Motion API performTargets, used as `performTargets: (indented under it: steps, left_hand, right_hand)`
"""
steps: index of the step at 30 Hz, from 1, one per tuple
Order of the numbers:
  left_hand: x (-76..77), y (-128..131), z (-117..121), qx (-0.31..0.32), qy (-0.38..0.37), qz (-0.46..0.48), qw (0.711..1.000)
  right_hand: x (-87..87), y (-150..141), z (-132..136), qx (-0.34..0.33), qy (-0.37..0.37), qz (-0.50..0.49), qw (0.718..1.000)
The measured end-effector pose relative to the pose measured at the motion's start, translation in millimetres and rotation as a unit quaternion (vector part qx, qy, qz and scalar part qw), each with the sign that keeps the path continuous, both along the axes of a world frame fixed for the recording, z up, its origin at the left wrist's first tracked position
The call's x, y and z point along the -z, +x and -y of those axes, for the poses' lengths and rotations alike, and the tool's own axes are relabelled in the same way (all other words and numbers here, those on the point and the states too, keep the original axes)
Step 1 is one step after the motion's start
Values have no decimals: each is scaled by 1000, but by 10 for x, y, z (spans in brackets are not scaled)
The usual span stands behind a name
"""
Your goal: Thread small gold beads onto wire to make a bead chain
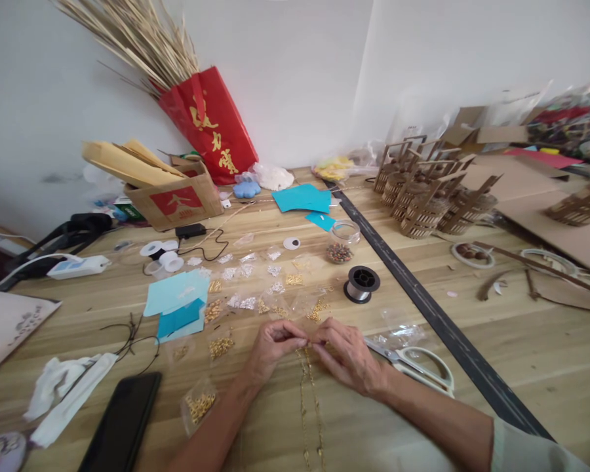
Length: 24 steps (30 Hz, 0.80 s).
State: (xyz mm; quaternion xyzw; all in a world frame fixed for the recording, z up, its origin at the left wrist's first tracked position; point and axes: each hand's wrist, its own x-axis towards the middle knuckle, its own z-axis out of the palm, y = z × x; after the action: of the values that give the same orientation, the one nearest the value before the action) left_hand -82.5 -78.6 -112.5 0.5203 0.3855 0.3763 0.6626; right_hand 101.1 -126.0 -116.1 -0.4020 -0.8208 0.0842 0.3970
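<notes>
Gold-coloured fine beaded chain [303,413] hangs just below the grip, L hand [270,349] and R hand [347,354] pinching its top, fingertips closed. Delicate work at that end seems in hand; next move prob. calls for steady tips. Left, nearer: clear plastic bag [191,429] w/ gold-coloured bits [200,408]. Beyond, right: clear round tub [339,261] w/ multicoloured beads [339,252].

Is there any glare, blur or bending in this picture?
Head view: glints show on the clear plastic packet; the red bag and brown baskets lean outward, probably lens distortion; the gold chain below the left hand and right hand looks soft, its fine links hard to make out.
</notes>
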Motion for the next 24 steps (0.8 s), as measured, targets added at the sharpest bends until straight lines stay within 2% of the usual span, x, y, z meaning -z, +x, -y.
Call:
performTargets:
  steps: [24]
  left_hand:
    - [-8, 11, 2, 7, 9, 27, 1000]
  right_hand:
    - [8, -2, -10, -8, -11, -7, 1000]
